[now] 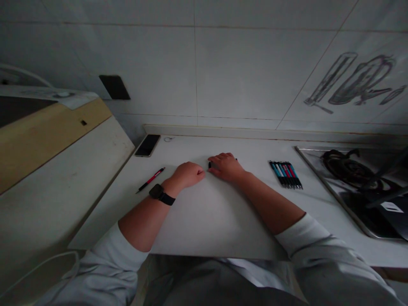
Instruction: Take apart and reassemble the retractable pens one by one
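Observation:
My left hand (188,173) rests on the white counter (204,212) with its fingers curled into a loose fist; a black watch (161,194) sits on that wrist. My right hand (225,166) lies just to its right, fingers closed over a small dark pen-like object (210,164) whose end pokes out at the left of the hand. A red and black pen (151,180) lies alone to the left of my left hand. A row of several pens (286,174), teal, red and black, lies side by side to the right of my right hand.
A dark phone (147,145) lies at the back left of the counter by a small ring (168,139). A gas hob (357,182) fills the right side. A wooden-edged surface (47,136) rises at the left. The tiled wall (223,63) stands behind.

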Demonstrator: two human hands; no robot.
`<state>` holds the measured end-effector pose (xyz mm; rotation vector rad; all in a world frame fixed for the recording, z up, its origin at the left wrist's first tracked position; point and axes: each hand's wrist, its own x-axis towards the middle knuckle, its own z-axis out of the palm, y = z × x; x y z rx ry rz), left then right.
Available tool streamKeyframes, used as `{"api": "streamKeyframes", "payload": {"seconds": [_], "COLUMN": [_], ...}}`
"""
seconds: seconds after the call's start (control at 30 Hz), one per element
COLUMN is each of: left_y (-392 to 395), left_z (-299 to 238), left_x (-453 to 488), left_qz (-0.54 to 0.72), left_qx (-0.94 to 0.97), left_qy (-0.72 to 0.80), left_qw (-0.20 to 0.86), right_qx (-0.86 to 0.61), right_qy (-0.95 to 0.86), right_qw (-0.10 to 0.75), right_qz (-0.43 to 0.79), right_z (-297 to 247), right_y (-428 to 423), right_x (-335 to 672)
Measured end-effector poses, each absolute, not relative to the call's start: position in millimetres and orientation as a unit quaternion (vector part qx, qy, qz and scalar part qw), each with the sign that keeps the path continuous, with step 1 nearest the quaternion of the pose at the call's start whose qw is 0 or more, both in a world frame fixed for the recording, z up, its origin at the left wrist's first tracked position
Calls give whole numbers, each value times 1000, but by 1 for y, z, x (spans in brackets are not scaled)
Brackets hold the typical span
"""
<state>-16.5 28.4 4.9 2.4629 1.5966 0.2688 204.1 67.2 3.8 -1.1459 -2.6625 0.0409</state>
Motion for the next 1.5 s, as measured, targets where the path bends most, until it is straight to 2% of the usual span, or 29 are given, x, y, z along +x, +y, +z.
{"api": "streamKeyframes", "payload": {"seconds": [0.1,0.33,0.43,0.57,0.7,0.87,1.13,1.5], "left_y": [24,17,10,0,-6,-5,-6,-13], "left_z": [4,7,11,13,12,13,9,6], "left_x": [-13,-8,-4,1,4,5,11,24], "left_qz": [90,105,95,87,84,52,46,66], "left_qx": [861,877,886,904,908,908,903,912], "left_qy": [483,445,428,386,374,379,396,380], "left_qw": [127,144,148,159,168,172,158,139], "right_qx": [-418,-426,-446,-409,-372,-320,-290,-304], "right_qy": [-891,-821,-783,-791,-824,-876,-917,-918], "right_qw": [175,377,414,380,276,156,133,130], "right_qz": [26,57,126,249,327,326,237,221], "right_z": [7,41,52,47,25,4,-1,1], "right_y": [68,53,35,10,-4,-4,-3,-2], "right_x": [211,238,249,258,259,254,255,255]}}
